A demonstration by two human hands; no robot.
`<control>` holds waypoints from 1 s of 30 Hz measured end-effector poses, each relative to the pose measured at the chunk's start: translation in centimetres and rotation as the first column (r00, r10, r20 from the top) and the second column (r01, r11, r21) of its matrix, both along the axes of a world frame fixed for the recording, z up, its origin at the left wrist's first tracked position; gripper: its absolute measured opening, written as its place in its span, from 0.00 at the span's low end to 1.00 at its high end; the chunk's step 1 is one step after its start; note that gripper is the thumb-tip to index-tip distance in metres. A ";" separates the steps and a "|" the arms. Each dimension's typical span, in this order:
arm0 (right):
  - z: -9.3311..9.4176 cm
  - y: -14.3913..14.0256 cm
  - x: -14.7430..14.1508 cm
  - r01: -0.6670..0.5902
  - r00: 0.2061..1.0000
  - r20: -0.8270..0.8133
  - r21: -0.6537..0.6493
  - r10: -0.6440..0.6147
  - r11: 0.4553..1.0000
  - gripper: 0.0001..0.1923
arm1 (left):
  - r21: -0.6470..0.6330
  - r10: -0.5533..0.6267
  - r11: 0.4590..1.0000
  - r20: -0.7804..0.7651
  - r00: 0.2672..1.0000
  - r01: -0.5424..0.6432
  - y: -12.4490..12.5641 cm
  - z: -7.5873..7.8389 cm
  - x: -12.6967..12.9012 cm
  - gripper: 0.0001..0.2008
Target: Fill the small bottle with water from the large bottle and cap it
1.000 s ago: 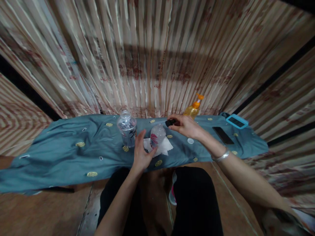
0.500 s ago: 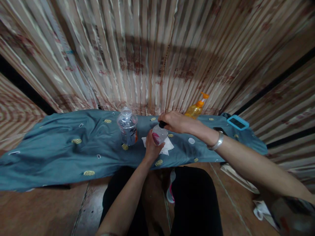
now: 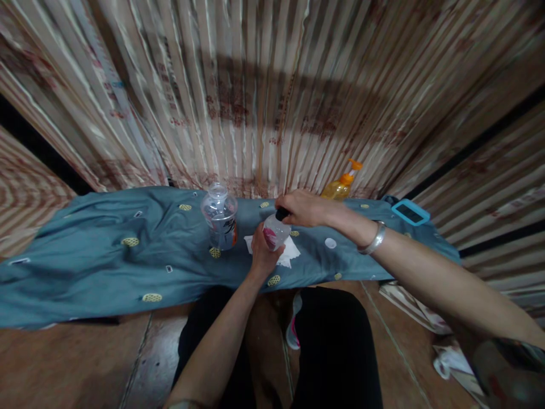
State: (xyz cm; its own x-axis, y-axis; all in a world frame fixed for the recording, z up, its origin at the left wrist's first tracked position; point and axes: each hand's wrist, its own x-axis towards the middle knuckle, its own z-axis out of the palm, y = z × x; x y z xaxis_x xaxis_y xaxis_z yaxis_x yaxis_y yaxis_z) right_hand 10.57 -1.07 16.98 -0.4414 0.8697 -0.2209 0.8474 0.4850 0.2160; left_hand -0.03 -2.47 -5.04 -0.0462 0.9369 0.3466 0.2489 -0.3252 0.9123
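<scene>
Head view: in the middle of the frame, both hands are at one small clear bottle (image 3: 276,230), which has a pink mark on its side.
Left hand (image 3: 264,250): its fingers are curved around the body of this bottle, thumb on the near side.
Right hand (image 3: 304,209): it is pinching a black cap (image 3: 281,214) at the top of the bottle (if the cap is tight, I cannot tell).
White tissue (image 3: 290,253): it lies on the cloth under the left hand and the bottle, partly hidden.
Large clear bottle (image 3: 221,227): it stands upright, left of centre, near the left hand.
Pump bottle (image 3: 338,188): yellow with orange head, right of centre, behind the right hand.
White disc (image 3: 330,243): flat on the cloth, below the right wrist.
Blue-framed device (image 3: 410,212): at the right side of the frame.
Blue-green cloth (image 3: 170,244): it is wrinkled, with yellow patterns, across the middle.
</scene>
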 end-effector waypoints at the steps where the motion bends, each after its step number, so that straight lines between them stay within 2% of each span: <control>1: 0.0 0.0 0.0 0.009 1.000 0.009 0.003 -0.009 1.000 0.17 | 0.000 0.004 1.000 -0.002 1.000 -0.004 0.0 -0.1 0.0 0.42; 5: -0.1 0.2 -0.1 0.063 0.998 0.023 0.056 -0.064 0.996 0.22 | -0.010 0.013 1.000 -0.017 1.000 -0.013 0.1 -0.3 0.0 0.42; 11: 0.0 0.2 0.2 0.034 0.999 0.018 0.038 -0.035 0.999 0.18 | -0.005 0.016 1.000 -0.018 1.000 -0.016 0.0 -0.1 0.2 0.42; 16: -0.1 0.1 0.0 0.064 0.998 0.016 0.063 -0.065 0.996 0.23 | 0.009 0.019 1.000 0.008 1.000 -0.019 -0.1 -0.1 0.3 0.42; 20: -0.1 0.2 0.0 0.036 0.999 0.011 0.021 -0.037 0.999 0.19 | 0.015 0.015 1.000 -0.004 1.000 -0.015 0.0 -0.3 0.2 0.43; 24: 0.0 0.3 0.0 0.068 0.997 0.017 0.048 -0.069 0.997 0.23 | 0.025 0.016 1.000 0.001 1.000 -0.016 0.0 -0.6 0.2 0.42; 28: 0.0 0.2 0.1 0.019 1.000 0.004 0.004 -0.019 1.000 0.19 | 0.024 0.017 1.000 -0.003 1.000 -0.017 0.0 -0.7 0.3 0.43; 30: -0.2 0.3 0.0 0.038 0.999 0.012 0.010 -0.038 0.999 0.18 | 0.021 0.015 1.000 -0.011 1.000 -0.015 -0.1 -0.6 0.3 0.43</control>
